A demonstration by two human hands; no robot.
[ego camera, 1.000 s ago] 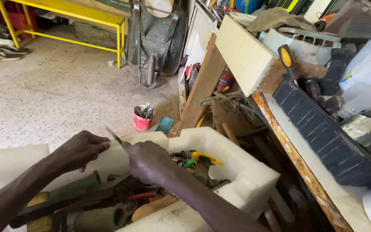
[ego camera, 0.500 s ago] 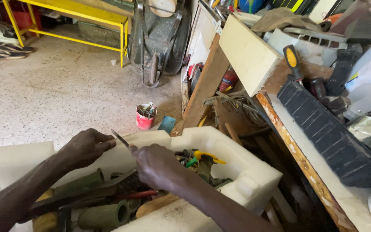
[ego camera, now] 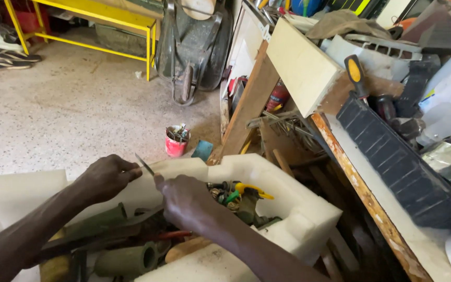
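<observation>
Pinching a thin metal blade [ego camera: 144, 165] in our left hand [ego camera: 105, 177], fingers clamped on its lower end, we keep our right hand [ego camera: 184, 201] just beside it, fingers curled together above the white foam box [ego camera: 298, 219] of tools.

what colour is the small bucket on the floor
Red, the small bucket shows best in the head view.

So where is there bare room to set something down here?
Free: the speckled floor between the yellow frame, red cup and white foam box. Crowded: the box interior around both hands, and the bench at right.
</observation>
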